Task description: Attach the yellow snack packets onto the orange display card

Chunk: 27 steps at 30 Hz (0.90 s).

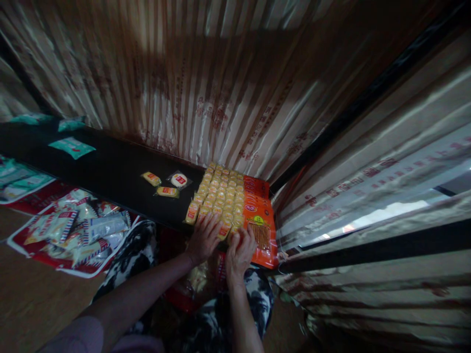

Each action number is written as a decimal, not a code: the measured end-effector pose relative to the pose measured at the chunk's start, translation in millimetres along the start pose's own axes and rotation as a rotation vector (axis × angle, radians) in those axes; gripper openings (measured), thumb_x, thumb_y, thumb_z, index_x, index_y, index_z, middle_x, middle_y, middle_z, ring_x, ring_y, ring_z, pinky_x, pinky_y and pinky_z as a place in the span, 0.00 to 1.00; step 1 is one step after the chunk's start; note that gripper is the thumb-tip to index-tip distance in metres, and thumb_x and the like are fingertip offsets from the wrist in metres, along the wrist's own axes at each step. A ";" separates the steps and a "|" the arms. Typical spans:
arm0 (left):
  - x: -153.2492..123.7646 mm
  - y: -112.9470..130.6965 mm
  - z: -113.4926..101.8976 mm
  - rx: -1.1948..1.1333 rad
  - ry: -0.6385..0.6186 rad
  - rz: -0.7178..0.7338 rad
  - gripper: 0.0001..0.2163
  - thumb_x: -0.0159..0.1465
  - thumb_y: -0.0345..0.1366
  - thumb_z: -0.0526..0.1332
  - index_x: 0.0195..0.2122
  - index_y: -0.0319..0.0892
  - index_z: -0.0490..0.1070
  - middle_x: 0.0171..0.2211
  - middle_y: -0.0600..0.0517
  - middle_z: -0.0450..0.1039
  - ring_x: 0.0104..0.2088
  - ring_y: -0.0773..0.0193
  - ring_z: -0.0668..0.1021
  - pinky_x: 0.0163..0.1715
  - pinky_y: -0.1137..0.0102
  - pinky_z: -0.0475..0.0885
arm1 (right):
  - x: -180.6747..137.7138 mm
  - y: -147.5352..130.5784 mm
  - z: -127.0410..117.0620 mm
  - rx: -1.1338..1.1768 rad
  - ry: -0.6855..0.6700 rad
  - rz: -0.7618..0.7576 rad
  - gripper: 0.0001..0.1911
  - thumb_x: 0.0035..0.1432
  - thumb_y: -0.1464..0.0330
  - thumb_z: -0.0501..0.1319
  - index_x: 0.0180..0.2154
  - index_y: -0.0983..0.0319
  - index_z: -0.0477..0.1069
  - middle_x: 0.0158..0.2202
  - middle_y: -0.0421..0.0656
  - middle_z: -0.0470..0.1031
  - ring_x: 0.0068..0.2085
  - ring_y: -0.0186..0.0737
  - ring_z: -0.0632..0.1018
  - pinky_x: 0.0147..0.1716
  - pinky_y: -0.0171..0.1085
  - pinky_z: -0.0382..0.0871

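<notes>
Small yellow-wrapped snack packets [221, 189] stand packed in close rows at the right end of a narrow black table. My left hand [204, 238] rests at their near edge, its fingers stretched over the front packets. Beside it, my right hand [240, 250] is at the near right corner of the rows with its fingers curled in; whatever they hold is hidden. Flat under the right side of the rows lies an orange printed bag [267, 230]. Apart on the table are two loose yellow packets [168, 191] and a clear-wrapped round white piece [179, 180].
Farther left on the black table [117, 169] lie green packets [72, 147]. A red basket with a white rim [91, 275], full of white-and-red packets, stands below on the left. Printed, corrugated-looking sheeting [206, 98] rises behind; a dark bar [368, 250] crosses at right.
</notes>
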State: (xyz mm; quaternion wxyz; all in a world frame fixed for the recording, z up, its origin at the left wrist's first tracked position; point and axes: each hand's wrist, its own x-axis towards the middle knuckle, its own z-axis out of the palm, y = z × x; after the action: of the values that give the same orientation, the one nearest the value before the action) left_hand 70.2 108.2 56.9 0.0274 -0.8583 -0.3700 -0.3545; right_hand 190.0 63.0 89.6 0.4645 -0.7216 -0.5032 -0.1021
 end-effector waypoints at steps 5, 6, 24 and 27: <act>6.8 -1.3 -0.7 0.005 -0.004 -0.052 0.25 0.64 0.36 0.53 0.62 0.37 0.52 0.64 0.39 0.49 0.66 0.48 0.46 0.59 0.47 0.52 | 18.6 -6.8 17.7 -0.028 -0.051 -0.052 0.25 0.64 0.62 0.43 0.57 0.70 0.59 0.60 0.60 0.58 0.63 0.49 0.57 0.55 0.54 0.56; 8.0 -0.8 -0.5 0.005 -0.006 -0.056 0.26 0.63 0.34 0.53 0.62 0.37 0.51 0.64 0.39 0.49 0.66 0.48 0.45 0.59 0.47 0.52 | 21.2 -6.5 22.1 -0.043 -0.061 -0.053 0.26 0.64 0.62 0.43 0.57 0.71 0.58 0.61 0.60 0.58 0.63 0.50 0.56 0.56 0.54 0.56; 7.9 -2.3 6.8 0.010 -0.035 -0.030 0.24 0.64 0.34 0.53 0.61 0.41 0.54 0.65 0.40 0.49 0.65 0.50 0.49 0.60 0.50 0.52 | 26.6 -2.2 38.7 -0.085 -0.096 0.017 0.27 0.63 0.60 0.43 0.56 0.69 0.62 0.61 0.60 0.57 0.62 0.53 0.58 0.55 0.56 0.55; 6.4 -3.7 6.1 -0.010 -0.038 -0.002 0.24 0.64 0.35 0.53 0.62 0.41 0.54 0.65 0.40 0.48 0.65 0.50 0.49 0.60 0.49 0.51 | 26.3 -2.4 36.6 -0.083 -0.070 -0.005 0.26 0.63 0.60 0.45 0.56 0.69 0.61 0.62 0.60 0.55 0.62 0.54 0.57 0.55 0.56 0.56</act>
State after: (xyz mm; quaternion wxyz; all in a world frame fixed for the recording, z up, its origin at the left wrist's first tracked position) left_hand 74.3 116.8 55.6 0.0156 -0.8647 -0.3694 -0.3400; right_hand 188.7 107.9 87.1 0.4159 -0.7422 -0.5162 -0.0988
